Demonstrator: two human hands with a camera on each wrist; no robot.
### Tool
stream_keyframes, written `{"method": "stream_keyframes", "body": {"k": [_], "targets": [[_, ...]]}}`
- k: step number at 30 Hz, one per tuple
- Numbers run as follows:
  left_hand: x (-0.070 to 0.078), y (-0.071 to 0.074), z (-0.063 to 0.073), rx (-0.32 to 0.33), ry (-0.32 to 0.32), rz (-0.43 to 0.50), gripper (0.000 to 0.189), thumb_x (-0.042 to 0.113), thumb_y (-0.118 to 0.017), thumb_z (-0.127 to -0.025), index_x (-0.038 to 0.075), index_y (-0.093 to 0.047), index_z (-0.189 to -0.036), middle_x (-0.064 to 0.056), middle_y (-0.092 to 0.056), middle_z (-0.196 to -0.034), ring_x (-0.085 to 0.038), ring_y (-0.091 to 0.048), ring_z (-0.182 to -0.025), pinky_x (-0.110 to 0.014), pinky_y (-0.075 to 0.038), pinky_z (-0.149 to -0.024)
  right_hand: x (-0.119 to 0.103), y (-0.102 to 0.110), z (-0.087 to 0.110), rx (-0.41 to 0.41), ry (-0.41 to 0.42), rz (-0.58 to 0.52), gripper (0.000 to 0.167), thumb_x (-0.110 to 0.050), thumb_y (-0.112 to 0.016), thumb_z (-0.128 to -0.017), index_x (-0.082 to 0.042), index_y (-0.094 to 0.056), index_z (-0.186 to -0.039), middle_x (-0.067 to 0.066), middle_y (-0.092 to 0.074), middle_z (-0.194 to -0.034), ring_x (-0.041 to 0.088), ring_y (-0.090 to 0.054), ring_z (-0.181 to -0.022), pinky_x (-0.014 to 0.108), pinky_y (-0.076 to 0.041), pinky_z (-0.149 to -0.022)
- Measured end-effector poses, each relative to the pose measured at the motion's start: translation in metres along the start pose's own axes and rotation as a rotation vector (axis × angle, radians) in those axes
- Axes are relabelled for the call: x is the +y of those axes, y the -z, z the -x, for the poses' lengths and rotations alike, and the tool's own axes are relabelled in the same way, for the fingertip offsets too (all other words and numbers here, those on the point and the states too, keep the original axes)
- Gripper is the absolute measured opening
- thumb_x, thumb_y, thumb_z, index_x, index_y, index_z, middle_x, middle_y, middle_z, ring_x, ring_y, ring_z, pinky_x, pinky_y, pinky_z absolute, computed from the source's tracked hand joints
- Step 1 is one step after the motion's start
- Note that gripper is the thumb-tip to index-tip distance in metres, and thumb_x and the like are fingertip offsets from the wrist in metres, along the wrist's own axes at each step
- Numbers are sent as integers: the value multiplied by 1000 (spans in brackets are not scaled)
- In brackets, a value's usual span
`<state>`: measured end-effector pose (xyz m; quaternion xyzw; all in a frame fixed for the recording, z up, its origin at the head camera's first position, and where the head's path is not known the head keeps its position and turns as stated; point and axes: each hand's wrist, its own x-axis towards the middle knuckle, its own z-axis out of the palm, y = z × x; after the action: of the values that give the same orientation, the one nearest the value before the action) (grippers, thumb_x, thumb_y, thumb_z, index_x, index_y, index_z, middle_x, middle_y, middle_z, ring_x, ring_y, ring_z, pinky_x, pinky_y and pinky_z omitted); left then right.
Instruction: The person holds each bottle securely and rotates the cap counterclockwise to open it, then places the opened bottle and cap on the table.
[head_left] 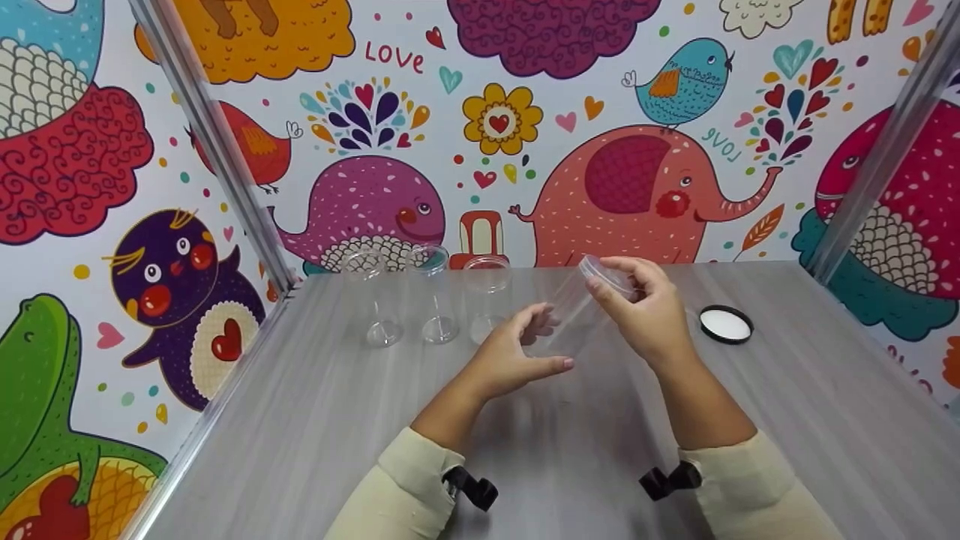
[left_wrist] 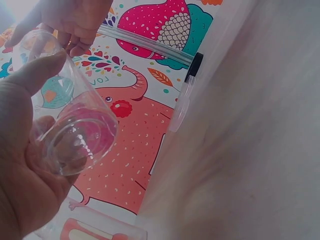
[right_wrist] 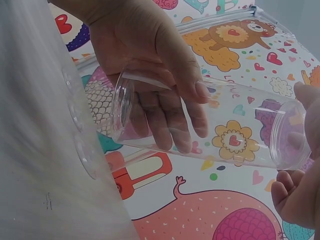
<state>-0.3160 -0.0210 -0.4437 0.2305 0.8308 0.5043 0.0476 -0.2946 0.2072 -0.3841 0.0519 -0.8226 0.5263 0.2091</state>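
Note:
A clear plastic jar (head_left: 568,313) is held tilted above the table, its ringed upper end toward the right. Around that end, my right hand (head_left: 651,313) grips with the thumb in front and fingers behind. My left hand (head_left: 504,354) holds the lower part near the base. In the left wrist view, the left thumb lies along the jar (left_wrist: 80,112) while fingers reach round behind it. Through the clear wall of the jar (right_wrist: 237,127), the right wrist view shows the left fingers curved behind.
Three more clear jars, a left one (head_left: 384,334), a middle one (head_left: 439,330) and a right one (head_left: 487,289), stand upright toward the table's back left. A black-rimmed lid with a white face (head_left: 726,325) lies right of my hands. A cartoon-printed wall (head_left: 495,214) borders the grey table (head_left: 787,420).

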Motion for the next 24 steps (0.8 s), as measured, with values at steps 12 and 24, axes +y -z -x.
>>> {"method": "stream_keyframes", "body": {"k": [12, 24], "targets": [[-2, 1, 0, 7, -28, 12, 93, 57, -88, -81, 26, -47, -159, 8, -67, -149, -16, -63, -139, -45, -51, -119, 0, 1, 1, -80, 63, -95, 38, -34, -63, -107, -20, -68, -142, -1, -59, -152, 22, -54, -131, 22, -55, -98], [-1, 1, -1, 2, -40, 21, 93, 55, -88, -82, 24, -47, -159, 2, -65, -153, -15, -62, -140, -48, -49, -121, 2, 0, 2, -114, 159, -223, 45, -5, -44, -104, -14, -68, -141, -3, -57, -154, 13, -49, -141, 35, -48, -114]]}}
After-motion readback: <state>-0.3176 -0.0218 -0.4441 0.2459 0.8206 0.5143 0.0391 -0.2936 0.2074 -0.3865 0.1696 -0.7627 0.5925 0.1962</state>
